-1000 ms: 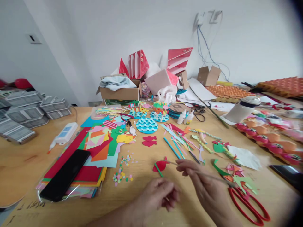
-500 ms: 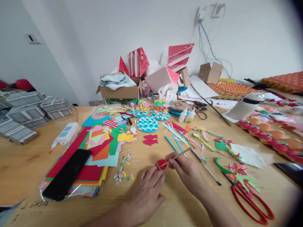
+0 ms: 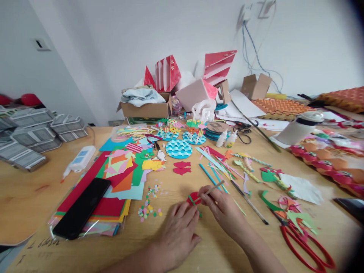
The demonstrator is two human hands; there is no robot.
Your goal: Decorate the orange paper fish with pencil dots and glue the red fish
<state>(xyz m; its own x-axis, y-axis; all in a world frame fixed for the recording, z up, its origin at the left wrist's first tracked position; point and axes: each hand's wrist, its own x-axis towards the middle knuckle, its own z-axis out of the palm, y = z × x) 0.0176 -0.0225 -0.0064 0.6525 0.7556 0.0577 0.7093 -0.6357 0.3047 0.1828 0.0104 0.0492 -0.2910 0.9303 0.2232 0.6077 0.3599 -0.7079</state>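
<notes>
On the tabletop in front of me lies a small red paper cutout [image 3: 194, 198] with a narrow green strip across it. My left hand [image 3: 180, 231] rests flat, its outstretched fingertips on the near edge of this cutout and partly covering it. A thin wooden stick [image 3: 215, 187] is pinched in my right hand [image 3: 217, 206], its lower end touching or just over the red paper. Beyond them sit red fish-shaped paper pieces [image 3: 182, 168]. Loose coloured paper dots [image 3: 149, 206] are scattered left of my left hand.
A black phone [image 3: 82, 208] lies on stacked coloured paper [image 3: 95, 189] at left. Red-handled scissors [image 3: 307, 246] and paper scraps are at right, near a pen [image 3: 250, 203]. Blue wavy discs [image 3: 179, 149], glue bottles [image 3: 231, 139] and paper strips [image 3: 213, 157] stand or lie farther back.
The stick has shifted slightly in my right hand's pinch, its upper end now lower and farther left. My left hand stays on the red cutout. The whole view has moved a little.
</notes>
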